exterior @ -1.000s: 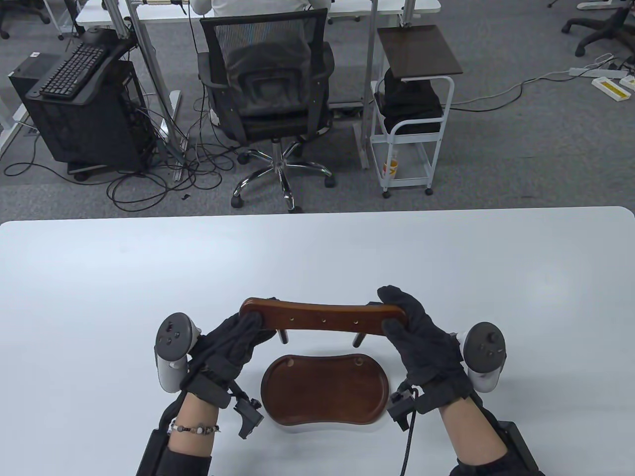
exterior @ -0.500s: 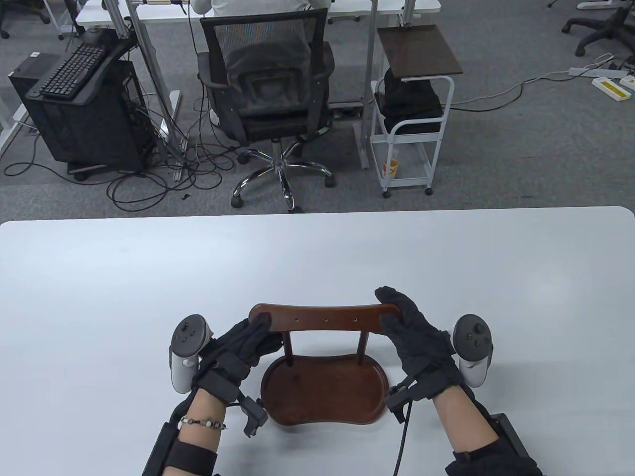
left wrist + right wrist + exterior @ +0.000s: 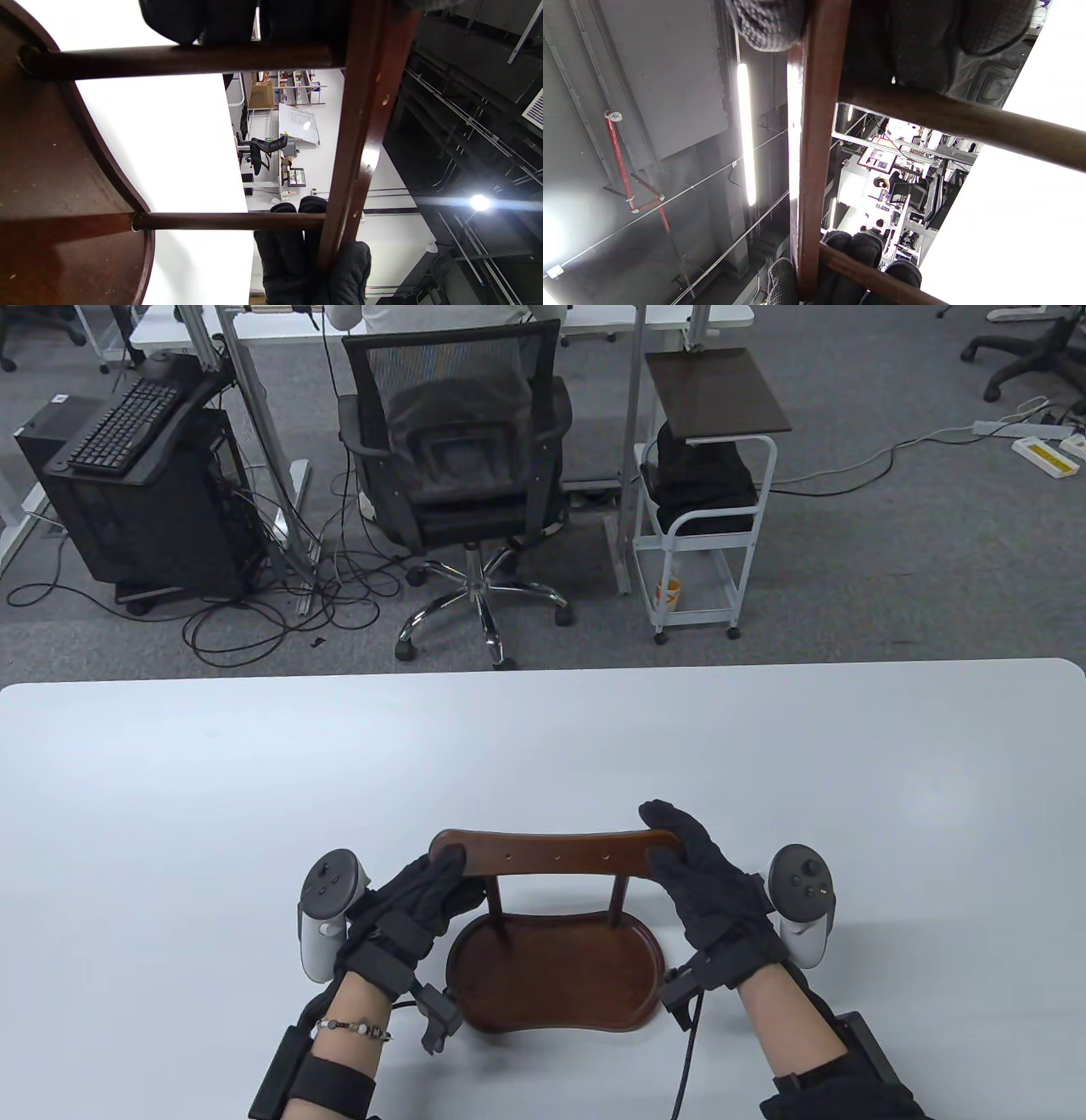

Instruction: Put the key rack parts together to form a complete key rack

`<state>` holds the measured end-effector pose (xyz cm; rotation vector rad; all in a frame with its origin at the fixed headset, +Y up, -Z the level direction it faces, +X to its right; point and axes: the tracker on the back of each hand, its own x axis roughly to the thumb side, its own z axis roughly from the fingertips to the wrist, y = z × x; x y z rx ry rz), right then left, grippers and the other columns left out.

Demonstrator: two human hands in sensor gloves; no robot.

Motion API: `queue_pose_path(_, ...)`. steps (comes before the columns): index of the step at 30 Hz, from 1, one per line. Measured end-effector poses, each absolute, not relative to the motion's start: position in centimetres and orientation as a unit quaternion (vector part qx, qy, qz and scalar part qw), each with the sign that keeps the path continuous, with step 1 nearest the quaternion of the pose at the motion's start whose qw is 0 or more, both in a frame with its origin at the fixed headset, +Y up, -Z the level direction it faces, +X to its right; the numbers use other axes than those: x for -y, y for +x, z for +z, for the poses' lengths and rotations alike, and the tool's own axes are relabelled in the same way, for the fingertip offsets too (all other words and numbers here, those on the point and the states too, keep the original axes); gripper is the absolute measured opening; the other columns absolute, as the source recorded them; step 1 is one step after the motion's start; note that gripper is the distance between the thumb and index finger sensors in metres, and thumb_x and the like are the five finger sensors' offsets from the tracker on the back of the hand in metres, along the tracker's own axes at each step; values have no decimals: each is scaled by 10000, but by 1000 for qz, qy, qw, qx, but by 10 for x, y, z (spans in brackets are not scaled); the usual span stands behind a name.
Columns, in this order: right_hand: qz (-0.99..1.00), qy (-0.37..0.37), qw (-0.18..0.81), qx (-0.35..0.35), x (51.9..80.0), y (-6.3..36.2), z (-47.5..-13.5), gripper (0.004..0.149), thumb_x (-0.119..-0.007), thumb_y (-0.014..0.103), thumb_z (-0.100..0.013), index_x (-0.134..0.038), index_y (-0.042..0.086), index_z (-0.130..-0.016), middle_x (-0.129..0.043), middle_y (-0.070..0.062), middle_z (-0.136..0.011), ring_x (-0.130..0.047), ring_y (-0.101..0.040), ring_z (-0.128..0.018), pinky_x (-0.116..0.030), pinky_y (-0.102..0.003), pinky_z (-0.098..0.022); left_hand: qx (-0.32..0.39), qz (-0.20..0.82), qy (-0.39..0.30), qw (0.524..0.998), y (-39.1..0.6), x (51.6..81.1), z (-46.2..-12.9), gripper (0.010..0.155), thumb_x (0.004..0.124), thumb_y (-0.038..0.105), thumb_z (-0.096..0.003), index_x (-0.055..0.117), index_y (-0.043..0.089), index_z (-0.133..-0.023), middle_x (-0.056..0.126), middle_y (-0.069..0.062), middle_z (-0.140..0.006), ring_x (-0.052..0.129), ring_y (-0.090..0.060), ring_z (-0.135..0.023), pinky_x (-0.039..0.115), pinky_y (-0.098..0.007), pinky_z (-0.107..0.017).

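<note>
The key rack's top bar [image 3: 556,853] runs left to right across the near middle of the worktop [image 3: 543,746], its long axis parallel to the near edge. It is raised above the kidney-shaped wooden base [image 3: 556,980], which lies flat on the worktop just in front of the person. Two dark posts, the left post [image 3: 496,899] and the right post [image 3: 619,902], run down from the bar to the back edge of the base.

The left hand [image 3: 420,899] grips the bar's left end, fingers curled over it. The right hand [image 3: 708,891] grips the right end, with fingertips reaching over the far edge.

The worktop is plain white with rounded far corners. Beyond it lie grey carpet, a black mesh office chair [image 3: 454,466], a computer tower with a keyboard [image 3: 127,424] on top, a small white cart [image 3: 704,517] and loose cables.

The table view gives the layout from above. The left wrist view looks along the rack from its side, with the base [image 3: 55,169] at the left, the top bar [image 3: 360,140] upright in frame and both posts crossing between them, the farther post [image 3: 229,221] meeting a socket at the base's rim. Gloved fingers [image 3: 297,258] of the opposite hand show at the bar's far end. The right wrist view looks upward along the bar [image 3: 816,148], catching ceiling strip lights and a red pipe [image 3: 623,169], which neither of the other views shows.
</note>
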<state>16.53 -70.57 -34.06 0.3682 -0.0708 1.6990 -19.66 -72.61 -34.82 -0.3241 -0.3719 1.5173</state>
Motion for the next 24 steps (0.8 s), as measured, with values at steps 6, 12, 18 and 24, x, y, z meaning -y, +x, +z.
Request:
queue_pose_path(6,746,163,645,22,708,164,-341,583,-682,378,-557,-538,161,-1079,-856,-107,-940,-867,-391,-769,-671,-588,-600,168,681,-151,696,-198,727,-348,606,574,604,-593,640,252,-1083,701,-36,-1159,670,-421,-1054,585,-599,-764)
queue_pose_path(12,744,172,645,13,709,160,-341,606,-687,401,-553,-518,167,-1085,-839,-85,-962,-844,-387,-805,-653,-612,-608,169,691,-160,685,-203,734,-351,606,571,603,-593,632,258,-1088,699,-29,-1171,662,-406,-1081,566,-599,-776)
queue_pose_path(18,719,156,677,-19,721,157,-343,654,-686,475,-549,-505,147,-1086,-819,-81,-989,-804,-384,-855,-629,-646,-614,165,694,-162,682,-203,737,-350,612,567,615,-592,623,270,-1094,696,-30,-1180,656,-410,-1085,572,-606,-769)
queue_pose_path(24,668,148,726,-66,741,155,-346,616,-598,503,-585,-493,180,-1098,-728,-130,-1068,-668,-462,-938,-508,-710,-627,160,677,-162,700,-198,732,-348,613,571,614,-593,616,265,-1094,689,-41,-1179,659,-423,-1078,577,-613,-761)
